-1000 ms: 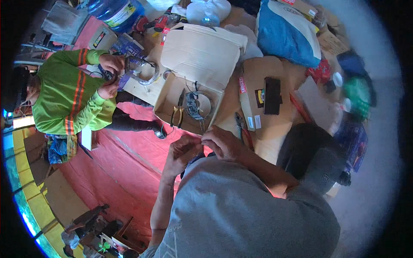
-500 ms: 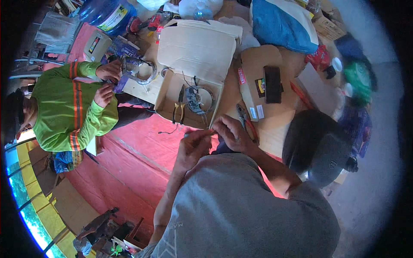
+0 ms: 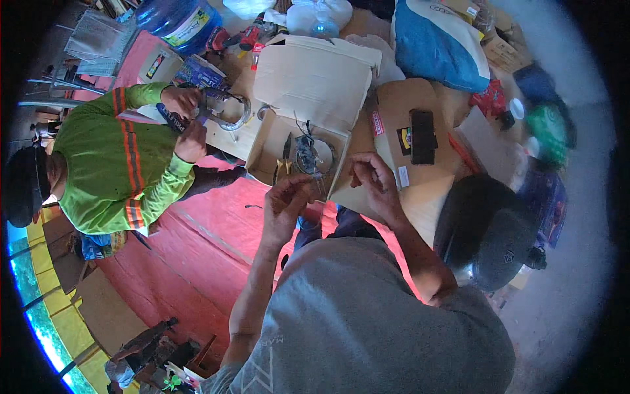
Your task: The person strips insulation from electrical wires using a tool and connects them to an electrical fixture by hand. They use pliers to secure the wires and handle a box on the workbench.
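Ring-shaped device [image 3: 304, 156]: round, with a dark, mottled body along the left side, a greyish band curving round the right and a pale centre; finer markings too small to read.
Wiring: black cable looped up at the device's top edge; thin pale leads [image 3: 320, 186] trailing from the lower edge toward the box's near side.
Location: inside the open cardboard box [image 3: 264, 150], in the right half, beside the yellow-handled pliers [image 3: 285, 161].
Box: shallow, plain brown inside, with the lid [image 3: 314, 75] folded back, paler and torn along the far edge; set on the wooden counter [image 3: 420, 205].
Pliers: dark-nosed, lying lengthwise in the box, handles toward the near wall, partly behind the left hand.
Left hand [image 3: 287, 198]: raised at the box's near edge, fingers bent, thumb near forefinger, close to the leads; cannot tell whether gripping anything.
Right hand [image 3: 375, 178]: raised just right of the box, well apart from the left, fingers curled inward; cannot tell whether gripping anything.
Right of box: flat brown cardboard piece [image 3: 401, 98], bearing a dark phone [image 3: 423, 138] atop a small dark card.
Left of box: second ring [image 3: 247, 113], pale and shiny, near a co-worker [image 3: 105, 161] in green with orange stripes, both hands at a dark item.
Far side: blue-and-white bag [image 3: 436, 49]; large blue bottle [image 3: 172, 18].
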Tool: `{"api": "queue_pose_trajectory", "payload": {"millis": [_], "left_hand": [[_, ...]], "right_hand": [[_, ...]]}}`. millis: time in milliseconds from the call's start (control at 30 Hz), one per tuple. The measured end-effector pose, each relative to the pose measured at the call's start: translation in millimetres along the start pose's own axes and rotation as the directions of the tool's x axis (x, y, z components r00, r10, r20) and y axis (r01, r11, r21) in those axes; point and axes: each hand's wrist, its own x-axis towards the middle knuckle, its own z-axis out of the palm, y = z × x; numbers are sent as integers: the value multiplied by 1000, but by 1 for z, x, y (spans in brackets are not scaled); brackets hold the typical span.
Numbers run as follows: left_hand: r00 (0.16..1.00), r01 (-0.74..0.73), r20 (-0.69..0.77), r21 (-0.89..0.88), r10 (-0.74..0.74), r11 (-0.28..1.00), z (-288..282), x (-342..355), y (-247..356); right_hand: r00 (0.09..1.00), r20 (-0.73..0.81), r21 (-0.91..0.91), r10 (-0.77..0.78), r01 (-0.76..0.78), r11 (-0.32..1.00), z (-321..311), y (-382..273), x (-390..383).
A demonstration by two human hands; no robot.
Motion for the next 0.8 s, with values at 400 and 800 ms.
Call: {"api": "queue_pose_trajectory", "payload": {"millis": [400, 800], "left_hand": [[982, -51, -187, -117, 28, 992, -27, 21, -10], [973, -79, -218, 0, 77, 997, -22, 28, -15]], "right_hand": [[996, 34, -934, 77, 4, 358, -37, 104, -56], [970, -114, -915, 213, -186, 358, -40, 140, -85]]}}
